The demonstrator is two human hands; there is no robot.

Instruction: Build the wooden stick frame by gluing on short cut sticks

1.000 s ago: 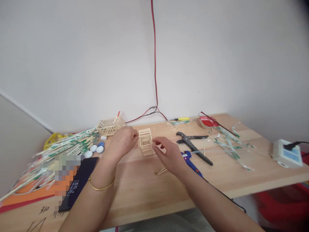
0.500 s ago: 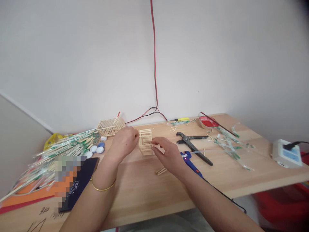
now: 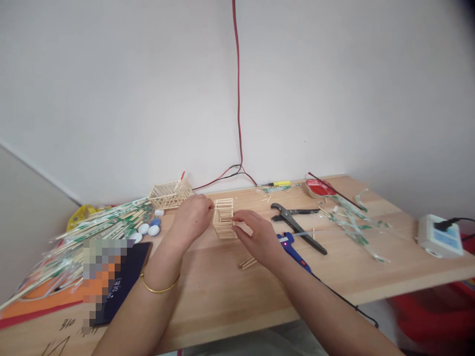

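A small openwork frame of thin wooden sticks (image 3: pixel 223 228) stands on the wooden table between my hands. My left hand (image 3: pixel 195 217) is closed at its upper left edge, fingertips pinched against the sticks. On the right side, my right hand (image 3: pixel 254 232) grips the frame's edge between thumb and fingers. A few loose sticks (image 3: pixel 247 262) lie under my right hand. Just right of that hand rests a blue glue gun (image 3: pixel 295 253) with a small lit light, partly hidden by my wrist.
Large pliers (image 3: pixel 299 227) lie beyond the glue gun. A longer stick frame (image 3: pixel 168 194) stands at the back left, near bundled sticks (image 3: pixel 107 230) and bottle caps (image 3: pixel 154 230). A red dish (image 3: pixel 319 188) and a white power box (image 3: pixel 440 236) are on the right.
Almost nothing differs. Both hands stay at the small stick frame, with only a very slight shift of the left forearm.
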